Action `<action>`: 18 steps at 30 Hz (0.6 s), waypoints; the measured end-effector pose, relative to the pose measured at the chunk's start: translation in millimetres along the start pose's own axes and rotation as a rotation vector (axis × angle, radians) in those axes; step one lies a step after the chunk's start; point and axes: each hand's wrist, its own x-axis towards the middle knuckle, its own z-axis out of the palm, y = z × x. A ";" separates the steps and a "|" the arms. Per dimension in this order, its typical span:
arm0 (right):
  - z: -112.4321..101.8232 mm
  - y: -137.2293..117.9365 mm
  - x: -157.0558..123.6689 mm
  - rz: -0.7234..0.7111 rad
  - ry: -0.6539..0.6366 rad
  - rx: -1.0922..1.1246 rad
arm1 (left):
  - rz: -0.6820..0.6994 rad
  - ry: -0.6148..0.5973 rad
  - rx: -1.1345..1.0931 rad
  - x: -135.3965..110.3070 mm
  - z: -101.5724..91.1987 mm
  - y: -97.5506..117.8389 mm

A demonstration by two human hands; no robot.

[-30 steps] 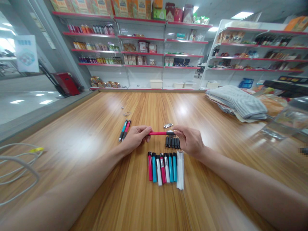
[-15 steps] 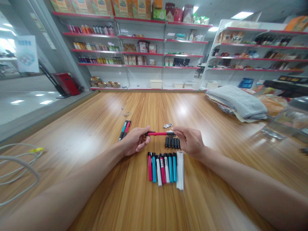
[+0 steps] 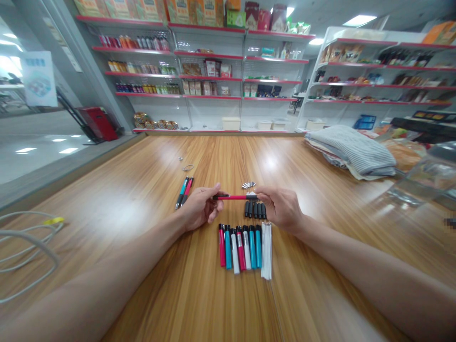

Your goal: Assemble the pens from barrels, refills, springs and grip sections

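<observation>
Red pen barrel (image 3: 233, 197) is held level just above the table (image 3: 142, 156), with its long axis running 9-to-3 across the view. The left hand (image 3: 199, 210) is pinched on the 9 o'clock end, where a short black tip sticks out. The right hand (image 3: 281, 209) is pinched on the 3 o'clock end; what sits under those fingertips cannot be told. Both hands are clamped on the one barrel, one per end, and neither is nearer. Bare red is left showing between them.

Surroundings, placed from the barrel:
- 6 o'clock, just below: black sleeves (image 3: 255, 209) are laid side by side.
- 6 o'clock, further toward the body: a row of red, teal and white pen pieces (image 3: 240, 247) is laid with axes 12-to-6. Thin white refills (image 3: 266, 251) are bundled at its 3 o'clock end.
- 12 o'clock of the right fingertips: a small heap of silver tips (image 3: 248, 185).
- 10 o'clock of the left hand: two whole pens (image 3: 184, 192), teal and red, touching, are seen. A wire ring (image 3: 187, 167) lies beyond them.
- 2 o'clock, well apart: folded striped cloth (image 3: 352, 152).
- 9 o'clock, near the table edge: grey cable (image 3: 28, 237).
</observation>
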 end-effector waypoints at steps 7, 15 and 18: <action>-3.1 -1.0 0.8 -0.063 -0.049 0.013 | -0.109 -0.090 0.004 -4.4 1.8 6.9; -2.8 -1.0 3.2 -0.013 -0.002 0.001 | 0.057 -0.087 0.161 -4.2 6.8 -0.4; -2.4 -1.7 3.7 0.047 -0.001 0.033 | 0.288 0.048 0.425 -7.1 14.1 -3.0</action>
